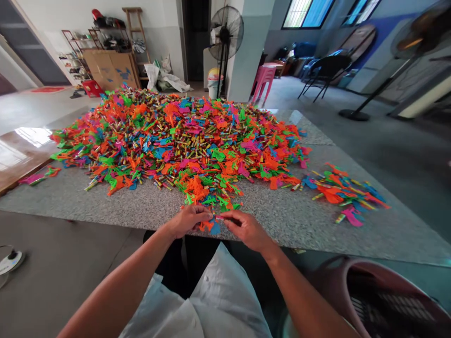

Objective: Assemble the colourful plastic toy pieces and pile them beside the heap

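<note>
At the near edge of the table, my left hand [190, 219] is closed in a pinch on a blue plastic piece [215, 228], its exact shape partly hidden. Facing it, my right hand [246, 229] pinches a small pink tube [219, 217], whose end meets or nearly meets the blue piece. Bits of orange plastic [206, 226] show beside the left fingertips; whether they are held I cannot tell. Just beyond both hands lie flat orange and green plastic pieces [196, 188], at the front of a large heap [197, 136] of bright pieces and small striped tubes.
A smaller pile of pieces with tubes [338, 190] lies to the right on the speckled stone table [282, 225]. Below the right edge stands a dark pink plastic basket [355, 281]. A standing fan [225, 35] and pink stools [265, 77] are behind the table.
</note>
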Available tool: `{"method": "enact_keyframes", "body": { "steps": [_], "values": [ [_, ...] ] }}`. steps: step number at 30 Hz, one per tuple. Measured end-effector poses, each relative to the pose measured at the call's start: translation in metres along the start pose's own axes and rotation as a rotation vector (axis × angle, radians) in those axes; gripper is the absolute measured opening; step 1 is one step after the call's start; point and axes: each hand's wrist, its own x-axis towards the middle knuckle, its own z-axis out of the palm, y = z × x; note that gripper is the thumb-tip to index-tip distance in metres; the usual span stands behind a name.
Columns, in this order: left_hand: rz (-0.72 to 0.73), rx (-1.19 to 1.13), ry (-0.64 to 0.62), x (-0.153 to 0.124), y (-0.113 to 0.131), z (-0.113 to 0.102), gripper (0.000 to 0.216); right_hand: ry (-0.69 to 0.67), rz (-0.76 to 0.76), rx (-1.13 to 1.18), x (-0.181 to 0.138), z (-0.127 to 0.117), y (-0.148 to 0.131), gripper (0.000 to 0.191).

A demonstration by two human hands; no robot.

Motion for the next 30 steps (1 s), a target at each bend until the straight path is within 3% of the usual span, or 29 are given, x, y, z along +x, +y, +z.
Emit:
{"method": "enact_keyframes", "body": {
  "steps": [3, 5, 6, 10, 12, 14, 16, 19, 21, 25, 30],
  "values": [
    [0.077, 0.123, 0.035, 0.013, -0.003, 0.002, 0.047, 0.015, 0.140, -0.006, -0.007, -0.024, 0.018, 0.033],
    [0.135, 0.193, 0.123, 0.023, -0.007, 0.002, 0.045, 0.179, 0.227, 0.014, -0.011, -0.057, 0.036, 0.041],
    [0.164, 0.227, 0.166, 0.027, -0.009, 0.002, 0.042, 0.339, 0.257, 0.038, -0.013, -0.078, 0.046, 0.044],
    [0.289, 0.441, 0.310, 0.041, -0.014, 0.005, 0.027, 1.206, 0.262, 0.258, -0.013, -0.167, 0.081, 0.043],
    [0.326, 0.581, 0.367, 0.048, -0.010, 0.009, 0.023, 1.332, 0.206, 0.418, -0.007, -0.197, 0.091, 0.040],
    [0.361, 0.733, 0.420, 0.055, -0.003, 0.015, 0.027, 1.289, 0.207, 0.471, 0.001, -0.206, 0.096, 0.036],
    [0.416, 0.884, 0.458, 0.062, 0.005, 0.021, 0.033, 1.161, 0.254, 0.370, 0.009, -0.192, 0.098, 0.031],
    [0.466, 1.076, 0.376, 0.069, 0.014, 0.033, 0.037, 0.771, 0.270, 0.051, 0.021, -0.141, 0.099, 0.027],
    [0.453, 1.176, 0.279, 0.071, 0.017, 0.041, 0.042, 0.523, 0.196, -0.208, 0.032, -0.105, 0.099, 0.026],
    [0.393, 1.326, 0.210, 0.072, 0.016, 0.048, 0.052, 0.434, 0.167, -0.678, 0.065, -0.065, 0.093, 0.035],
    [0.393, 1.374, 0.222, 0.070, 0.012, 0.035, 0.034, 0.329, 0.223, -0.816, 0.111, -0.064, 0.082, 0.039]
  ]
}}
